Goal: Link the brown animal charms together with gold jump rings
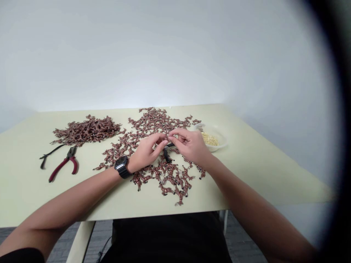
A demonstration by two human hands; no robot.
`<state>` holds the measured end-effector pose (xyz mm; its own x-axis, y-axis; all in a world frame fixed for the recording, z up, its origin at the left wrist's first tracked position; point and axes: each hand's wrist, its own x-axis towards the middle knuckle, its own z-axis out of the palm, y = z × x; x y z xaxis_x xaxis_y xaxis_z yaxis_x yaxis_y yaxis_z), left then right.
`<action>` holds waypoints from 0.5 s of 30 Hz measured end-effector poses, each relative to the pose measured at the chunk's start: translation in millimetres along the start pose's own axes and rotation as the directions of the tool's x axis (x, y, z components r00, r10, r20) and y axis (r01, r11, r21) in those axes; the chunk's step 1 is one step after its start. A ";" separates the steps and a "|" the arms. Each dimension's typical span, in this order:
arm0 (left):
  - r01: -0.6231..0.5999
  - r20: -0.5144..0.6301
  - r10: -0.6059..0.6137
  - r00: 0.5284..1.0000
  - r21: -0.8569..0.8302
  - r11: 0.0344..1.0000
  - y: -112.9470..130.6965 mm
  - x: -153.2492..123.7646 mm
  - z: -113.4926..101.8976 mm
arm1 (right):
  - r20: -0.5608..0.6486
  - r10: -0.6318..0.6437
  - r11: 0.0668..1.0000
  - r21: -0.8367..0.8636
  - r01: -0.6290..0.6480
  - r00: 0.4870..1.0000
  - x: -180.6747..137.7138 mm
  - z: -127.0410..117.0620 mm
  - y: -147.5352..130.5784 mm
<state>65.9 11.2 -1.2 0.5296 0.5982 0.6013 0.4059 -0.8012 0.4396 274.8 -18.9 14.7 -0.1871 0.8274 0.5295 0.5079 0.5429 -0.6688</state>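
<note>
My left hand (148, 150), with a black watch (122, 166) on its wrist, and my right hand (189, 144) meet fingertip to fingertip above a spread of small brown charm pieces (153, 128). Both pinch something tiny between them that I cannot make out. A dark-handled tool (167, 152) hangs under my right hand and seems held in it. More brown pieces lie beneath both hands, down to the table's front edge.
A second heap of brown pieces (87, 130) lies at the left. Red-handled pliers (65, 164) and a black-handled tool (49, 154) rest left of my arm. A clear dish of small gold bits (211, 138) stands right of my hands. The pale table (260, 164) meets a white wall.
</note>
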 end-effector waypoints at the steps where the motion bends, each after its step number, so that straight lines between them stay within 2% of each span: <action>1: -0.002 0.008 0.002 1.000 -0.004 1.000 0.9 0.1 -0.4 | 0.006 -0.013 1.000 -0.012 0.013 1.000 -0.4 0.0 0.6; 5: -0.095 0.009 0.094 0.996 0.070 0.993 -4.5 -1.3 1.0 | 0.042 0.016 0.999 0.048 -0.018 0.999 -0.7 -1.7 -2.1; 7: -0.206 0.023 0.205 0.978 0.165 0.965 -10.9 -2.2 1.2 | 0.108 0.139 0.968 0.196 -0.158 0.984 0.6 -3.0 -4.8; 8: -0.271 0.039 0.269 0.962 0.219 0.937 -14.3 -2.5 0.8 | 0.184 0.223 0.916 0.297 -0.270 0.957 1.7 -3.6 -5.7; 10: -0.380 0.083 0.374 0.924 0.312 0.871 -20.2 -2.5 -0.5 | 0.391 0.340 0.731 0.462 -0.502 0.855 3.9 -4.7 -6.2; 11: -0.408 0.096 0.400 0.911 0.339 0.848 -22.2 -2.3 -1.0 | 0.483 0.352 0.641 0.500 -0.582 0.802 4.8 -5.0 -5.7; 12: -0.411 0.094 0.405 0.910 0.351 0.841 -23.5 -2.2 -1.2 | 0.534 0.348 0.587 0.517 -0.623 0.771 5.3 -4.9 -5.0; 13: -0.388 0.077 0.386 0.919 0.348 0.854 -24.1 -2.1 -1.0 | 0.538 0.343 0.583 0.520 -0.624 0.770 5.3 -4.4 -4.1; 15: -0.281 0.006 0.293 0.956 0.306 0.910 -23.7 -2.3 0.9 | 0.398 0.348 0.709 0.481 -0.516 0.849 4.0 -2.3 -2.3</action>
<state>55.7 28.8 -13.6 0.6302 0.3371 0.6995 0.4483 -0.8935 0.0267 274.8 -17.1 19.6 -0.3168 0.9484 0.0093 0.0516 0.0271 -0.9983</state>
